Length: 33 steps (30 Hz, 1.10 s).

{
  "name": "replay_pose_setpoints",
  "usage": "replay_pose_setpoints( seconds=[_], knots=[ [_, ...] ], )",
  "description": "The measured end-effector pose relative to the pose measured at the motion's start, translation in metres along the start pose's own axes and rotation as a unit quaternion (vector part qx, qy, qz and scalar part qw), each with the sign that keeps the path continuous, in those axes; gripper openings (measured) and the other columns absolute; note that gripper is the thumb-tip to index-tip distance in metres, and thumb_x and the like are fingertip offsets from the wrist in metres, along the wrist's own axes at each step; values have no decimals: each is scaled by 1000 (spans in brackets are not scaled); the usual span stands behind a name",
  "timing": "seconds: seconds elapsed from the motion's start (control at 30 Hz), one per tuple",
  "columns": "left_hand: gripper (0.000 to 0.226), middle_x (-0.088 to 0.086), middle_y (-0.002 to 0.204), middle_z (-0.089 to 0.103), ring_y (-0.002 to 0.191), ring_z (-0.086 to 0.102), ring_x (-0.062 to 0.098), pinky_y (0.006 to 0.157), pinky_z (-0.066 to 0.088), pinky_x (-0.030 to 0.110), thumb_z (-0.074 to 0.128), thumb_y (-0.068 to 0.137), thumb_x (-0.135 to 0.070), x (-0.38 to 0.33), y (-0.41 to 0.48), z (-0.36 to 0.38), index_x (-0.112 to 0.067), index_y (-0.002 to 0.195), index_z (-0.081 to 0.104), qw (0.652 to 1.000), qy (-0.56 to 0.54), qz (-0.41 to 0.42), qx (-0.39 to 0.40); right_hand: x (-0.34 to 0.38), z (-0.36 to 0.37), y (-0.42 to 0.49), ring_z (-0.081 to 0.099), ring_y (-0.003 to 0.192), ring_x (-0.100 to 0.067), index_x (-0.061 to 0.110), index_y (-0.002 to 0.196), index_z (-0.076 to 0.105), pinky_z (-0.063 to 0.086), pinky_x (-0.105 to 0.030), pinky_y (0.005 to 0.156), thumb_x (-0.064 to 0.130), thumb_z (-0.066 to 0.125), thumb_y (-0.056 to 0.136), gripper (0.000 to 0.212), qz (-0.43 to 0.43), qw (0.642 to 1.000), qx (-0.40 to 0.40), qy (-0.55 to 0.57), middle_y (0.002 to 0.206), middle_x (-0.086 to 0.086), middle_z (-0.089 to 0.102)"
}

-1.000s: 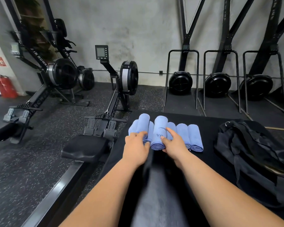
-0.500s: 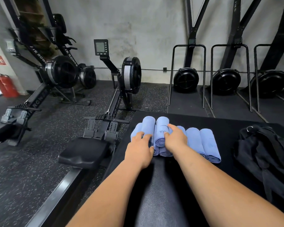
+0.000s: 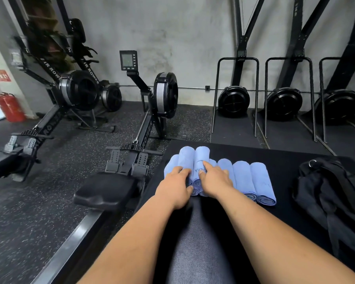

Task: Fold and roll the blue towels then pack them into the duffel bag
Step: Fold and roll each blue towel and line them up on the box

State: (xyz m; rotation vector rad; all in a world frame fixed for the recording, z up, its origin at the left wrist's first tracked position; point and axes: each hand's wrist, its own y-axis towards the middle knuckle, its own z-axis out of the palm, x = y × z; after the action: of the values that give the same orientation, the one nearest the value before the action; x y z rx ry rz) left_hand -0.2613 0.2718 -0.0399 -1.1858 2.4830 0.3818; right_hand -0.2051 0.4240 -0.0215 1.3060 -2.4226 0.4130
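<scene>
Several rolled blue towels [image 3: 242, 177] lie side by side on a black padded bench [image 3: 203, 242], and two more rolls [image 3: 200, 158] sit stacked on top at the left end. My left hand [image 3: 175, 186] presses on the left rolls with fingers spread. On the upper roll rests my right hand [image 3: 215, 181], index finger stretched forward. Neither hand is closed around a roll. The black duffel bag [image 3: 334, 193] lies crumpled at the right of the bench, apart from the towels.
A rowing machine [image 3: 152, 111] with its seat [image 3: 107, 191] stands just left of the bench. More rowers [image 3: 70, 93] stand farther left. Black fan units with metal frames [image 3: 234, 101] line the back wall. Red fire extinguishers [image 3: 8, 107] stand at far left.
Both hands have shifted slightly on the stacked rolls, the right index finger now reaching further onto the upper roll. The view has drifted left, so the bag sits nearer the right edge.
</scene>
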Motion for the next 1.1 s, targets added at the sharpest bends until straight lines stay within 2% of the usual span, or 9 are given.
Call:
replay_pose_setpoints(
  seconds=[0.13, 0.2, 0.33, 0.5, 0.67, 0.8, 0.97, 1.1],
  knots=[
    [62, 0, 163, 34, 141, 45, 31, 113, 43, 46, 63, 99, -40, -6, -9, -12, -31, 155, 40, 1000, 13, -6, 15, 1, -8, -15, 30, 140, -37, 44, 164, 14, 33, -48, 112, 51, 32, 107, 59, -3, 999, 46, -4, 159, -12, 37],
    [67, 2, 169, 27, 148, 38, 31, 118, 39, 47, 63, 99, -42, -8, -17, -17, -31, 159, 35, 1000, 16, -12, 23, 1, -13, -25, 31, 140, -37, 45, 163, 10, 33, -49, 114, 52, 33, 106, 62, -14, 998, 56, -15, 159, -13, 37],
    [71, 4, 170, 27, 152, 34, 29, 121, 35, 47, 64, 98, -44, -15, -43, -36, -31, 160, 34, 999, 26, -10, 20, 5, -30, -61, 31, 138, -36, 50, 162, 7, 34, -50, 114, 50, 36, 106, 63, -23, 997, 75, -11, 157, -12, 36],
    [72, 2, 170, 26, 153, 32, 30, 121, 34, 48, 64, 98, -48, -30, -90, -67, -30, 161, 34, 999, 33, -10, 1, 16, -53, -112, 32, 139, -37, 43, 165, 12, 35, -51, 115, 49, 38, 108, 62, -64, 996, 68, -9, 158, -11, 36],
    [73, 4, 170, 26, 154, 29, 30, 122, 33, 47, 63, 98, -49, -35, -148, -92, -31, 161, 32, 999, 43, -22, -18, 30, -63, -164, 34, 139, -38, 44, 164, 18, 37, -49, 114, 55, 42, 106, 64, -114, 992, 62, -3, 165, -6, 32],
    [75, 5, 171, 23, 156, 26, 29, 124, 30, 47, 63, 99, -49, -34, -202, -106, -31, 163, 29, 996, 52, -57, -36, 46, -64, -205, 32, 143, -39, 41, 162, 24, 36, -49, 115, 58, 44, 104, 64, -157, 985, 64, -12, 162, -6, 37],
    [75, 5, 171, 24, 154, 28, 31, 124, 30, 47, 64, 99, -48, -17, -275, -116, -31, 163, 30, 991, 53, -119, -43, 72, -47, -250, 29, 147, -45, 40, 165, 20, 33, -50, 118, 60, 45, 105, 68, -225, 971, 83, -17, 164, -13, 35],
    [74, 6, 170, 25, 155, 27, 30, 124, 31, 47, 64, 99, -48, 3, -331, -120, -31, 163, 31, 982, 55, -171, -56, 92, -26, -284, 31, 144, -44, 40, 164, 20, 34, -50, 115, 60, 45, 105, 68, -269, 957, 111, -20, 160, -13, 38]
  ],
)
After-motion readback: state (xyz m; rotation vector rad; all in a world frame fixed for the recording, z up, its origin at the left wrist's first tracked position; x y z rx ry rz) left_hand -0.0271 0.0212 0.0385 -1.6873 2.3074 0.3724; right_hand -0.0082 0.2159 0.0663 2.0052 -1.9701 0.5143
